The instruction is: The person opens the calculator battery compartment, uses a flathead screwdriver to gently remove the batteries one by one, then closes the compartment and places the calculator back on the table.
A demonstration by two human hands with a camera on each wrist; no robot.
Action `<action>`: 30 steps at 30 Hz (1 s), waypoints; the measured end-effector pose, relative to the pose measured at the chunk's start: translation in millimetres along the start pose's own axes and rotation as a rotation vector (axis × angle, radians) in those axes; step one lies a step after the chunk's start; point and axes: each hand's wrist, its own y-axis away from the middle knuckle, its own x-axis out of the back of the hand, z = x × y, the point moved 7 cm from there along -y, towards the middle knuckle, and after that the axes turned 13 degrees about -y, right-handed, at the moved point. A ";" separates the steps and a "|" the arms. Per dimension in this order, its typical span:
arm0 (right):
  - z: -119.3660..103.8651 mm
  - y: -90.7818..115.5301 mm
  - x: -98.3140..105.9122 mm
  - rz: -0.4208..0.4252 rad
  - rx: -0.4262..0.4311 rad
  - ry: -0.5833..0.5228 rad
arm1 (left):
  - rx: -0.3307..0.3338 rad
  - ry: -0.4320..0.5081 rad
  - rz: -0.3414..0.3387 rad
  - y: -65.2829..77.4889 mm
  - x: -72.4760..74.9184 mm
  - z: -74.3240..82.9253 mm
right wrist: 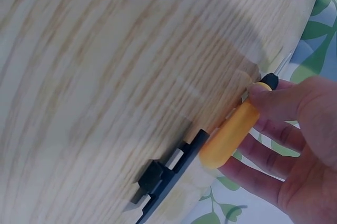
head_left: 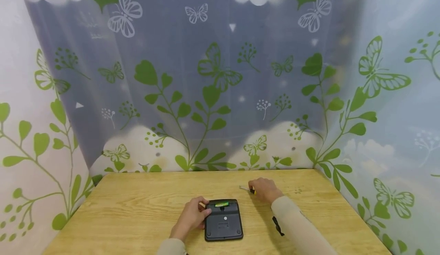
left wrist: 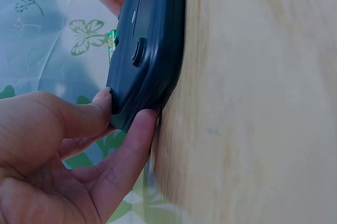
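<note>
A black desktop calculator [head_left: 223, 230] lies face down on the wooden table, its keys hidden. Its battery slot is uncovered, with a green battery [head_left: 221, 204] inside. My left hand [head_left: 190, 215] pinches the calculator's left edge, thumb on its back and fingers along the side. Up and to the right of it, my right hand [head_left: 264, 189] holds a screwdriver [right wrist: 231, 134] by its yellow handle, close over the table, metal shaft pointing left in the head view. Near the handle's end in the right wrist view lies the black battery cover [right wrist: 168, 176].
The wooden table [head_left: 144, 194] reaches back to a patterned curtain [head_left: 220, 94] with butterflies and leaves. More of the curtain hangs at both sides. In the head view, the battery cover sits beside the right forearm [head_left: 299, 224].
</note>
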 end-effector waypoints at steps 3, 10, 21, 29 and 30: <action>1.5 -0.5 0.2 -0.003 -0.003 -0.010 | 0.011 -0.002 -0.009 -1.6 -0.5 0.1; 4.4 1.0 0.9 -0.009 -0.009 -0.020 | 0.017 0.002 -0.027 -3.8 -2.4 0.5; -1.1 4.9 0.0 -0.058 -0.006 -0.102 | -0.001 0.010 -0.023 -2.2 -2.1 -0.4; -25.0 3.2 14.5 -0.015 0.037 -0.112 | 0.007 0.013 -0.027 -1.3 -0.4 -1.0; -29.4 3.3 17.1 -0.010 0.052 -0.121 | 0.010 0.013 -0.030 -1.3 -0.7 -1.0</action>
